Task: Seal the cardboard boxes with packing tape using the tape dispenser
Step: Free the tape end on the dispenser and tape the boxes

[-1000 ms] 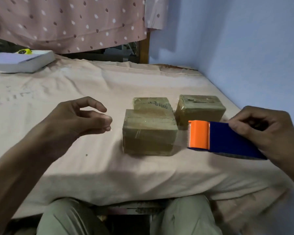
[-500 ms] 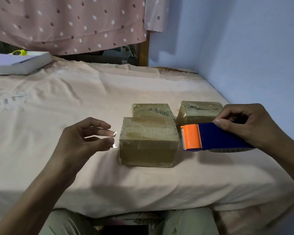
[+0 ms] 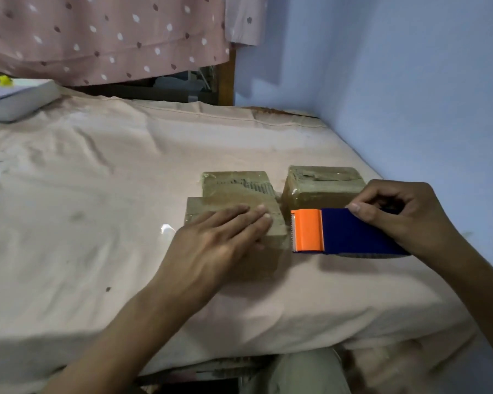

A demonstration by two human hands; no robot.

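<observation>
Three small cardboard boxes wrapped in clear tape sit on the cloth-covered table [image 3: 97, 251]. The near box [image 3: 268, 251] has my left hand [image 3: 222, 240] lying flat on its top, fingers straight. Behind it stands a second box [image 3: 236, 182], and to the right a third box [image 3: 322, 183]. My right hand [image 3: 402, 217] grips the blue tape dispenser [image 3: 350, 231], whose orange toothed head [image 3: 308, 230] sits right at the near box's right edge. A shiny bit of clear tape [image 3: 167, 228] shows left of the near box.
A blue wall [image 3: 410, 95] runs close along the table's right side. A white flat box [image 3: 15, 99] with a yellow object on it lies at the far left. A dotted pink curtain [image 3: 103, 35] hangs behind. My knees show below the table's front edge.
My left hand has moved right from beside the near box and now lies flat on its top. The dispenser has stayed at the box's right edge.
</observation>
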